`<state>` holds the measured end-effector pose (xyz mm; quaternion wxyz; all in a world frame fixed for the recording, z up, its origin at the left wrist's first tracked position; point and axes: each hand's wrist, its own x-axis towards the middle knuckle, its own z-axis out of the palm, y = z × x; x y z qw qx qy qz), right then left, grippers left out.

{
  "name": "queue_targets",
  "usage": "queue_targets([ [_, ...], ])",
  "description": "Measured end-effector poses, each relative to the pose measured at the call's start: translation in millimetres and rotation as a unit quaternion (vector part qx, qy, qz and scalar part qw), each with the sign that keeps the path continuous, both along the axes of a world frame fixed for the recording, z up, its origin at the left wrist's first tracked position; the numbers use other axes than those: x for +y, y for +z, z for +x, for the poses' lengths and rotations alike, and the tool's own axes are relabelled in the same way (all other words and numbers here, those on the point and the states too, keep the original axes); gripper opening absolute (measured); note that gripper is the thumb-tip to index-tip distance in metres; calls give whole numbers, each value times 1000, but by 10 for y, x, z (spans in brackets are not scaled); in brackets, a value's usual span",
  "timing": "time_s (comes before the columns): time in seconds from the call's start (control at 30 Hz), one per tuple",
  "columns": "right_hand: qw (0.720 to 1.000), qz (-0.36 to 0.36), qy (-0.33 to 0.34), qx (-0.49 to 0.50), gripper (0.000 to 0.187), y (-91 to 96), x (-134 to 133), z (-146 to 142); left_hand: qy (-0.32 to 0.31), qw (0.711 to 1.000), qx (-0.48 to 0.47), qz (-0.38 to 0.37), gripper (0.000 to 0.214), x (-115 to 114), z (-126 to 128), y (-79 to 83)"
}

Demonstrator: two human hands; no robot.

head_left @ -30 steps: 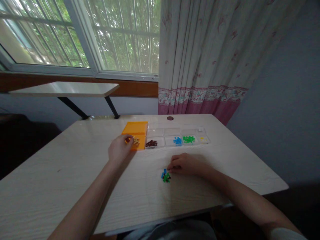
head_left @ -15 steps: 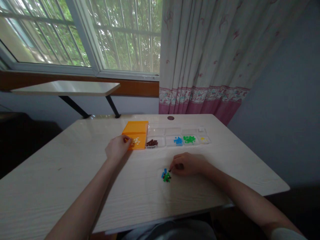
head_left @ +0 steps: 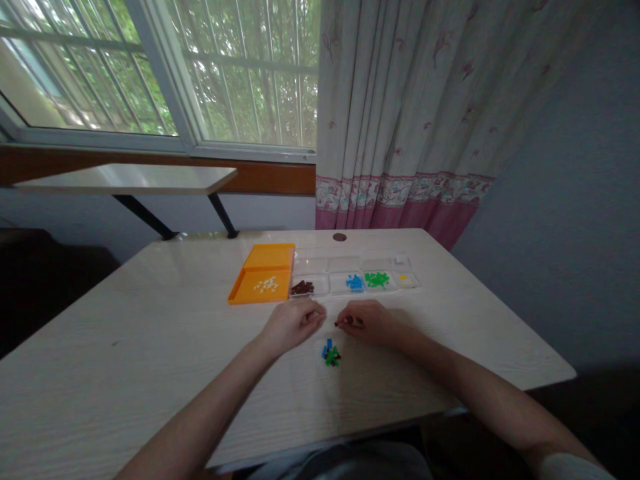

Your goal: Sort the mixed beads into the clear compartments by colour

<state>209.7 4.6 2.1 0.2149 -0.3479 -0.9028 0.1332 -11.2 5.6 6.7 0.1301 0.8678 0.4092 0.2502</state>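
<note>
My left hand (head_left: 293, 323) rests on the table with its fingers curled together, just left of my right hand (head_left: 361, 320). The right hand pinches a small dark piece between thumb and fingertips. A little heap of blue, green and dark small pieces (head_left: 330, 353) lies on the table just in front of both hands. Behind them stands a clear compartment box (head_left: 340, 263) with brown (head_left: 303, 287), blue (head_left: 355, 282), green (head_left: 377, 279) and yellow (head_left: 406, 280) pieces in separate cells. Its orange lid (head_left: 263, 260) lies to the left with white pieces (head_left: 266, 285) on it.
The pale wooden table (head_left: 150, 360) has a cable hole (head_left: 340, 237) at the back edge. A window, a narrow shelf (head_left: 125, 179) on black brackets and a patterned curtain (head_left: 400, 113) stand behind it. The table's right edge drops off near the grey wall.
My left hand has left the orange lid and moved right to sit beside the right hand. The right hand has lifted slightly from the heap, pinching a dark piece.
</note>
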Motion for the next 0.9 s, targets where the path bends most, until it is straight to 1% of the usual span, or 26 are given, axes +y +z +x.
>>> queue_targets([
  [0.07, 998, 32, -21, 43, 10, -21, 11, -3, -20, 1000, -14, 1, 14, -54, 77, 6],
  [0.13, 996, 52, -16, 68, 9, -36, 14, -10, -23, 999, -31, 6, 13, -85, 122, 7],
  [0.33, 993, 78, -14, 84, 10, -65, -11, -44, -18, 998, -57, 16, 10, -102, 145, -10],
  [0.5, 993, 73, -21, 85, 11, -69, -16, -53, -22, 998, -58, 21, 11, -96, 137, -4],
  [0.63, 995, 49, -30, 77, 14, -48, -23, -53, -19, 996, -75, 47, 11, -63, 89, -1],
  [0.7, 998, 25, -7, 51, 15, -36, -31, -49, 4, 992, -109, 68, 12, -45, 55, 11],
  [0.83, 994, -23, 91, -47, 27, -28, -52, -36, 38, 973, -187, 130, 11, -38, 16, 73],
  [0.9, 990, -32, 109, -81, 31, -25, -57, -32, 41, 966, -203, 156, 10, -48, 14, 108],
])
